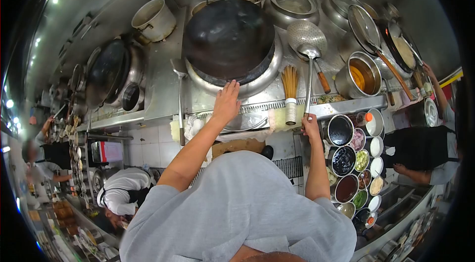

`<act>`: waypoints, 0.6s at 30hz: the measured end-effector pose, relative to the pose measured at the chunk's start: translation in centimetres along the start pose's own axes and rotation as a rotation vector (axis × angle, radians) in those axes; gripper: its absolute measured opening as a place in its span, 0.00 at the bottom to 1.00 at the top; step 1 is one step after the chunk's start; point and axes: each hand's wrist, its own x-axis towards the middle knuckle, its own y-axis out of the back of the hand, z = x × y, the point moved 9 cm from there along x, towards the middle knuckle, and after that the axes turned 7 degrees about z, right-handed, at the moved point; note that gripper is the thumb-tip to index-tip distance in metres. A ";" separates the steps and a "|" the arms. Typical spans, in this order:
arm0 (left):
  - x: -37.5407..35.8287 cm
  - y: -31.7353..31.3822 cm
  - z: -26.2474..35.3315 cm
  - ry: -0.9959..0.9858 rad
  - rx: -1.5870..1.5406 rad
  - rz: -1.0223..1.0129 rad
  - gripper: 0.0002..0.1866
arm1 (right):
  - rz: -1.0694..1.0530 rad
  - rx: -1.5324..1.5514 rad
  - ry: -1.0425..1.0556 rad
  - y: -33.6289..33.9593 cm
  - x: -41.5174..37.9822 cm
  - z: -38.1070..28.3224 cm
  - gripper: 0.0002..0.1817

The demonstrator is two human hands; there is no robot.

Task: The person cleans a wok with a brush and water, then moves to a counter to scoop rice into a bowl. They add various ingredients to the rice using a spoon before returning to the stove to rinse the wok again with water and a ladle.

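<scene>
A large black wok [230, 39] sits on the round metal ring [271, 71] of the stove in front of me. My left hand [227, 100] reaches to its near edge, fingers stretched out with the tips right at the rim. In my right hand [310, 127] is the lower end of a long-handled metal ladle [309, 81], gripped in closed fingers. The ladle's head overlaps a perforated skimmer [307, 35] with a wooden handle. Between my hands stands a bamboo wok brush [290, 84], its white-wrapped grip toward me. Left of the wok lies a long-handled spatula [180, 99].
Several seasoning and ingredient bowls [346, 188] line my right side. A pot of amber liquid [361, 78] and a wooden-handled strainer [365, 22] stand beyond. A dented pot [154, 20] is back left. Co-workers [420, 155] are at both sides; one [126, 190] bends low behind left.
</scene>
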 end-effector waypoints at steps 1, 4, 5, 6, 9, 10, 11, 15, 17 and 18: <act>0.0 -0.2 0.0 0.010 -0.008 -0.001 0.38 | -0.033 0.057 0.018 -0.2 -0.3 -0.9 0.15; -0.3 0.0 -0.1 0.067 0.096 0.013 0.39 | -0.141 0.304 0.093 -0.9 -0.4 -4.8 0.12; -0.5 -0.2 -0.2 0.080 0.102 0.010 0.40 | -0.141 0.325 0.100 -0.8 -1.5 -5.7 0.12; -0.6 -0.3 -0.4 0.092 0.108 0.007 0.41 | -0.141 0.347 0.109 -0.6 -2.9 -6.5 0.12; -0.5 -0.4 -0.5 0.121 0.110 0.025 0.42 | -0.178 0.292 0.167 -1.1 -5.9 -4.0 0.12; -0.8 -0.6 -0.5 0.136 0.108 0.030 0.43 | -0.229 0.331 0.103 -1.9 -8.1 -3.5 0.12; -0.8 -0.7 -0.5 0.143 0.100 0.030 0.44 | -0.268 0.339 0.020 -2.6 -8.7 -1.3 0.10; -0.6 -1.4 -0.6 0.174 0.110 0.015 0.45 | 0.105 -0.077 0.286 -1.2 -11.4 0.5 0.11; -0.2 -1.7 -0.6 0.186 0.125 -0.002 0.45 | 0.111 -0.156 0.342 -1.6 -12.4 0.6 0.13; 0.0 -1.9 -0.7 0.191 0.130 -0.016 0.45 | 0.111 -0.196 0.373 -1.7 -12.5 0.4 0.14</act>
